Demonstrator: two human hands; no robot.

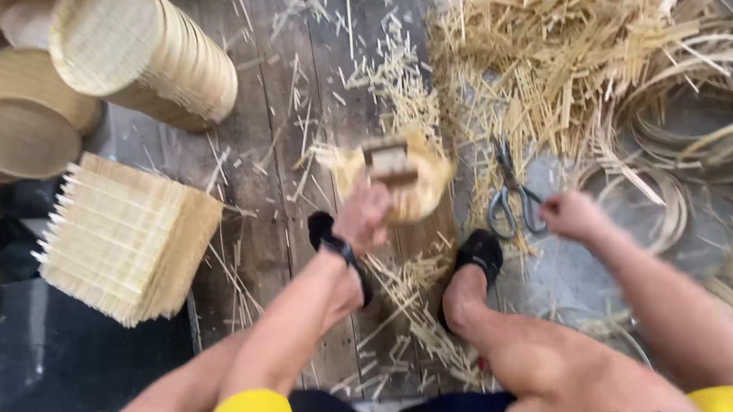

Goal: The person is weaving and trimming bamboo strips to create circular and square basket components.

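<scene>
My left hand point(364, 217) grips a round woven bamboo piece point(420, 186) with a small wooden block point(389, 163) on top of it, held above the plank floor between my feet. The piece is blurred by motion. My right hand point(571, 215) is curled right beside the handles of a pair of metal scissors point(512, 197) that lie on the grey floor. Whether the fingers touch the scissors is unclear.
A stack of square woven bamboo mats point(126, 235) lies at the left. Stacked round bamboo trays point(145, 54) lean at top left. A heap of bamboo offcuts point(559, 45) and coiled bamboo strips point(696, 122) fill the right. My black shoes point(479, 254) stand on littered planks.
</scene>
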